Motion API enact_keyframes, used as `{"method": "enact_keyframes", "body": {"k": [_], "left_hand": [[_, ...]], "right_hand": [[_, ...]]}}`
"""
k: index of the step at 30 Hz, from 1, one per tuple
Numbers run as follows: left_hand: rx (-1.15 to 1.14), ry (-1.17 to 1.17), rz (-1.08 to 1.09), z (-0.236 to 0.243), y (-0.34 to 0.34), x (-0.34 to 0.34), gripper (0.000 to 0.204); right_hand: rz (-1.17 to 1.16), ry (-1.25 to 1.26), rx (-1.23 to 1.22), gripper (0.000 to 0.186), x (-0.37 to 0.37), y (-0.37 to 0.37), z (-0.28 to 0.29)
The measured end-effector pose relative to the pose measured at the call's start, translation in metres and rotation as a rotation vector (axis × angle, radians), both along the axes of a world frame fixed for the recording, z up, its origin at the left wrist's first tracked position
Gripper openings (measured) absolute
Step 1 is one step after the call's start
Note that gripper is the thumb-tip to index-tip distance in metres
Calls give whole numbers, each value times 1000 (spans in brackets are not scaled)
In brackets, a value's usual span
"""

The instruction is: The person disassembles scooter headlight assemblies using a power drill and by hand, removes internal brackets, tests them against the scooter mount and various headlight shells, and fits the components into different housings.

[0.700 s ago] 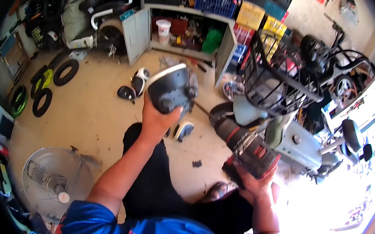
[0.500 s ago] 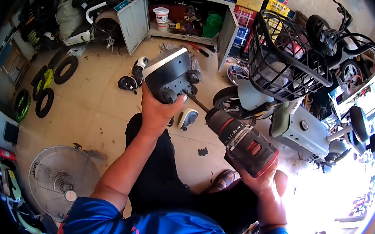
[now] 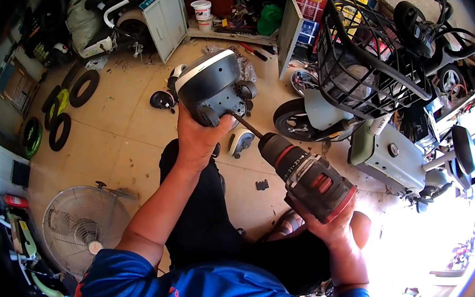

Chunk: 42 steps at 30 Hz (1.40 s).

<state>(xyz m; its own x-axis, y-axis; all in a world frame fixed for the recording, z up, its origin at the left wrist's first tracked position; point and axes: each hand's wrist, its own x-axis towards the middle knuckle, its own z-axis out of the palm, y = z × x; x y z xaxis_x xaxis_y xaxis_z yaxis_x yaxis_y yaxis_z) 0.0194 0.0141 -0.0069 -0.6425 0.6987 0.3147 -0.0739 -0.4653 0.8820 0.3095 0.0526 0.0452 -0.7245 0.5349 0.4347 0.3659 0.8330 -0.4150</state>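
Note:
My left hand (image 3: 198, 142) is closed round the lower end of a black plastic housing with a white rim (image 3: 216, 73), tilted up in front of me. Two rounded lugs and several small holes show on its underside. In my right hand (image 3: 329, 225) is a black and red cordless drill (image 3: 318, 180), its handle mostly hidden by my fingers. A long driver bit (image 3: 249, 126) runs from the chuck to the housing's underside, close to my left thumb. Whether the tip sits on a screw, I cannot tell.
On the floor lie a white-and-black part (image 3: 242, 143), a small black piece (image 3: 262, 184) and several tyres (image 3: 84, 88). A scooter with a black basket (image 3: 369, 64) stands at right. A fan (image 3: 83, 228) is at lower left. An open cabinet (image 3: 229, 34) stands at the back.
The housing has shifted slightly up and left, and tilted a little. The drill has moved slightly, its bit still against the housing. My view has shifted somewhat.

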Motion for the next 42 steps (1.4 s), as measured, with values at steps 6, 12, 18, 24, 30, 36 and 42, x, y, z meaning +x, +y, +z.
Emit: {"method": "enact_keyframes", "body": {"k": [6,12,18,24,30,36,42], "left_hand": [[-9,17,21,-4,0,0,79],[-23,56,33,-6,1,0,80],[-30,64,30,-7,1,0,80],[3,126,55,-11,2,-1,65],[-16,80,16,-5,-1,3,63],[-41,58,-42,-3,-1,0,64],[-64,35,-57,-1,0,1,70]], "right_hand": [[-40,196,-329,38,5,-2,-3],[-91,376,-630,37,0,-6,5],[-99,493,-936,37,-1,-2,4],[-34,630,-1134,38,-6,6,5],[-30,681,-1312,40,-5,11,6],[-83,663,-1356,41,-3,13,5],[-36,625,-1168,48,2,8,0]]}}
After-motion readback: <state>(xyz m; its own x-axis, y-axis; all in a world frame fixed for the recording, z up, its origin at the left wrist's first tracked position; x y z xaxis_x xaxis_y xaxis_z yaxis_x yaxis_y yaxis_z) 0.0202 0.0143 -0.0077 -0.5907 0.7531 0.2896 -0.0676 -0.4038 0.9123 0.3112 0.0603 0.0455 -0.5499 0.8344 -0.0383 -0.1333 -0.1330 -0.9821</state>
